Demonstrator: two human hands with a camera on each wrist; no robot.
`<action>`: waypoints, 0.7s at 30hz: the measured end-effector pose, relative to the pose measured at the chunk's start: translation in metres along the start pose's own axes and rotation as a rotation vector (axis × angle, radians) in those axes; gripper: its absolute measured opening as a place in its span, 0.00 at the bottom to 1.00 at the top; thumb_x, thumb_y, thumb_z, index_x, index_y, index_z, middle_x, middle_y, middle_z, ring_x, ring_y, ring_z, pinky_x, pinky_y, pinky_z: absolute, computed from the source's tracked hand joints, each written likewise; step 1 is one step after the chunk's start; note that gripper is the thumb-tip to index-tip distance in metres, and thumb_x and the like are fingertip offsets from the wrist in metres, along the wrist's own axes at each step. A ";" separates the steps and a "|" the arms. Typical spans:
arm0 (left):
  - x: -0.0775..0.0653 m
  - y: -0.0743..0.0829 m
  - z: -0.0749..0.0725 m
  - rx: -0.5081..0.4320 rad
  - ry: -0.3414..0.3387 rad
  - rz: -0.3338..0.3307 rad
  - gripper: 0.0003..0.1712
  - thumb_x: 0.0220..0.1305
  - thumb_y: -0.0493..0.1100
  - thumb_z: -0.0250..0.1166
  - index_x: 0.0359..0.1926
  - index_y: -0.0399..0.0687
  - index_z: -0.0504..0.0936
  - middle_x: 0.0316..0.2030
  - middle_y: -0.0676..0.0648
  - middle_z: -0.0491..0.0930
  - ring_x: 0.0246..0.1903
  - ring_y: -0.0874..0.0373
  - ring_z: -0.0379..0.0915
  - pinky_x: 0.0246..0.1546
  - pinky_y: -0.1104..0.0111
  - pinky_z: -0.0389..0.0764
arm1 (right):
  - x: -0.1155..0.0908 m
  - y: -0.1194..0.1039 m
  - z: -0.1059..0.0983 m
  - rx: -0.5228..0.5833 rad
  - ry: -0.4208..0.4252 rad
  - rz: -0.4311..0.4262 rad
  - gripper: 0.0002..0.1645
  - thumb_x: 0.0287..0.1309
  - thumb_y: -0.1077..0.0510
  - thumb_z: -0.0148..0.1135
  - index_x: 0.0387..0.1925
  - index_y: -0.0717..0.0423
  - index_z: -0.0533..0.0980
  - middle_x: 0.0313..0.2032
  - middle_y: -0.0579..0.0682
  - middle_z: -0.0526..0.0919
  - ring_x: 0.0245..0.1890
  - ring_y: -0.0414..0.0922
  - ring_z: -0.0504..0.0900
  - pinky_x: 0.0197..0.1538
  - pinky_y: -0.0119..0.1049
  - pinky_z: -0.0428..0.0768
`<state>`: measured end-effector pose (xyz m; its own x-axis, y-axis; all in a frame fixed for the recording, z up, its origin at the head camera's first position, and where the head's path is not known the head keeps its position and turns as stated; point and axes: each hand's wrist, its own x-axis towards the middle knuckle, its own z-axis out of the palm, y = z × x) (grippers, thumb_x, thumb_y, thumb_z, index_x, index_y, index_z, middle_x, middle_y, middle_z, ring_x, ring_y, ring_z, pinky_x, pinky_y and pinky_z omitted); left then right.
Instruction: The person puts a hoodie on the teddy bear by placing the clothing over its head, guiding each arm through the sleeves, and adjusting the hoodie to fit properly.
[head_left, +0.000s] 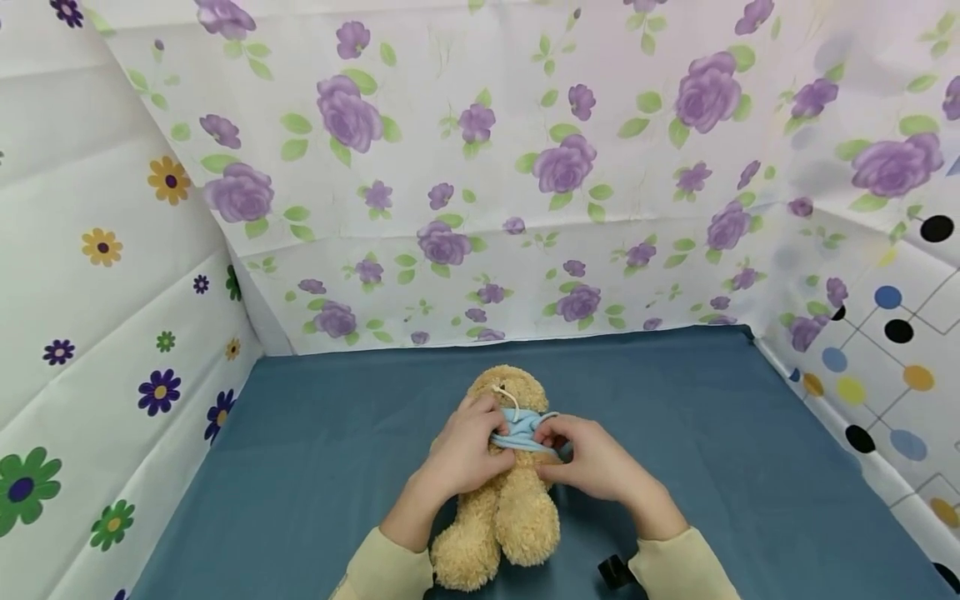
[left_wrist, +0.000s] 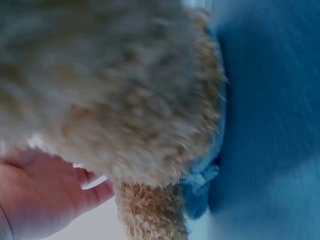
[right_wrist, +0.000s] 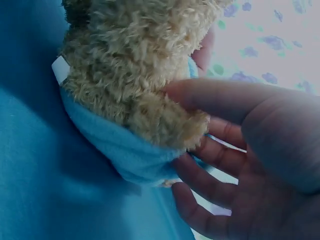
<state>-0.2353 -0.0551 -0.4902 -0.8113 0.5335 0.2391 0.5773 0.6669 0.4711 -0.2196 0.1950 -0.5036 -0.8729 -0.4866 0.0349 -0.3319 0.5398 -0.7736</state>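
Tan plush bear [head_left: 519,493] on a blue surface [head_left: 337,450], light-blue garment [head_left: 522,427] around it, right hand [head_left: 597,460] grasping the bear's arm [right_wrist: 167,122], left hand [head_left: 465,446] apparently pinching the garment's edge.

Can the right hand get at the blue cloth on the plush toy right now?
Likely yes: the right hand has fingertips at the blue cloth, with nothing seen between them.

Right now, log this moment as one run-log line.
left hand: holding blue garment | right hand: holding its opposite side | plush toy: lying on dark blue cloth | garment: around toy's upper body
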 end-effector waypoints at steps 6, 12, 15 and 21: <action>0.000 -0.007 -0.003 -0.040 0.092 -0.036 0.12 0.68 0.43 0.72 0.30 0.54 0.77 0.31 0.55 0.67 0.36 0.55 0.63 0.37 0.61 0.66 | 0.000 -0.002 -0.001 0.006 0.012 0.001 0.22 0.65 0.51 0.78 0.57 0.45 0.80 0.52 0.46 0.80 0.50 0.46 0.82 0.44 0.41 0.84; 0.001 -0.005 -0.005 -0.041 0.069 0.008 0.15 0.70 0.43 0.72 0.29 0.53 0.75 0.28 0.54 0.66 0.32 0.57 0.62 0.42 0.58 0.71 | 0.002 -0.004 0.002 -0.077 0.057 -0.001 0.15 0.67 0.57 0.76 0.51 0.46 0.80 0.45 0.42 0.81 0.45 0.41 0.83 0.43 0.39 0.82; 0.001 -0.002 -0.007 -0.029 0.053 0.028 0.17 0.70 0.44 0.72 0.27 0.54 0.74 0.25 0.55 0.66 0.32 0.58 0.62 0.42 0.60 0.70 | 0.007 -0.002 0.005 -0.163 0.102 -0.069 0.14 0.65 0.64 0.75 0.47 0.50 0.79 0.41 0.43 0.80 0.40 0.40 0.80 0.40 0.38 0.80; 0.000 0.000 -0.011 -0.001 0.011 0.068 0.18 0.69 0.43 0.72 0.24 0.57 0.73 0.24 0.57 0.66 0.32 0.57 0.62 0.40 0.61 0.65 | 0.015 0.002 0.015 -0.298 0.229 -0.221 0.16 0.60 0.72 0.71 0.38 0.53 0.73 0.29 0.42 0.70 0.26 0.35 0.65 0.31 0.34 0.68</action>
<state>-0.2359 -0.0607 -0.4813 -0.7710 0.5720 0.2801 0.6314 0.6288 0.4537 -0.2283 0.1780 -0.5142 -0.8148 -0.4659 0.3450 -0.5793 0.6305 -0.5166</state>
